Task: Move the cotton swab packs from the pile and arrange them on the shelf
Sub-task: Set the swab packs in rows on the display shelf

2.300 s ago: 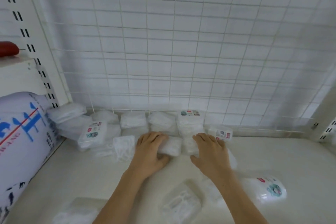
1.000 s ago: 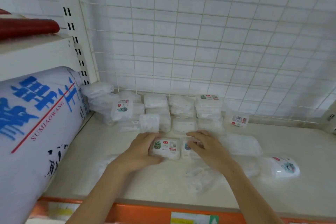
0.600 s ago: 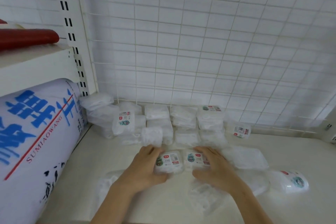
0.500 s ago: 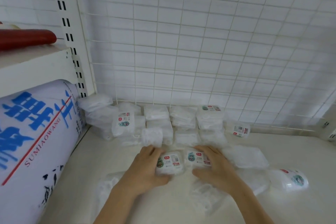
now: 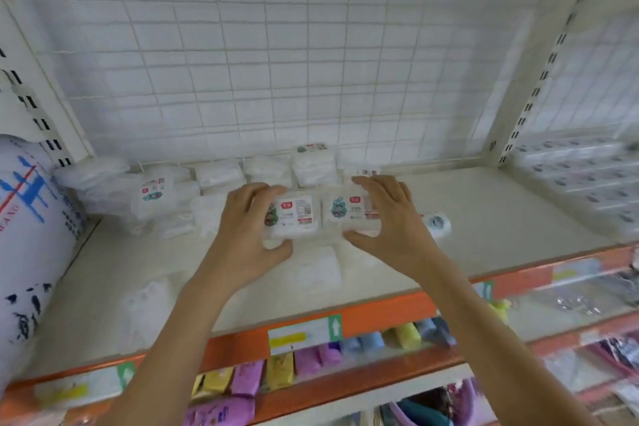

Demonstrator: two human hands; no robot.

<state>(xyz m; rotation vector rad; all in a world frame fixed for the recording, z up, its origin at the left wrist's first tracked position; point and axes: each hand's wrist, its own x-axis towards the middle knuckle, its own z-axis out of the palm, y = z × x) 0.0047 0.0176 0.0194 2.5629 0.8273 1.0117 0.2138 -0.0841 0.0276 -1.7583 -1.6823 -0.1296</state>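
Note:
My left hand grips a clear cotton swab pack with a red and green label, fingers over its top and thumb under its near edge. My right hand holds a second labelled pack the same way, beside the first. Both packs are held above the cream shelf. Behind them, several packs stand in rows against the wire grid back. More loose packs lie flat on the shelf below my hands, and one lies to the right.
A large white roll pack with blue print fills the shelf's left end. The orange shelf edge carries price labels. Coloured packets sit on the lower shelf. Stacked packs fill the neighbouring bay on the right.
Both hands have lifted the two labelled packs off the shelf surface. The view has pulled back and tilted, so the orange edge and the lower shelf show.

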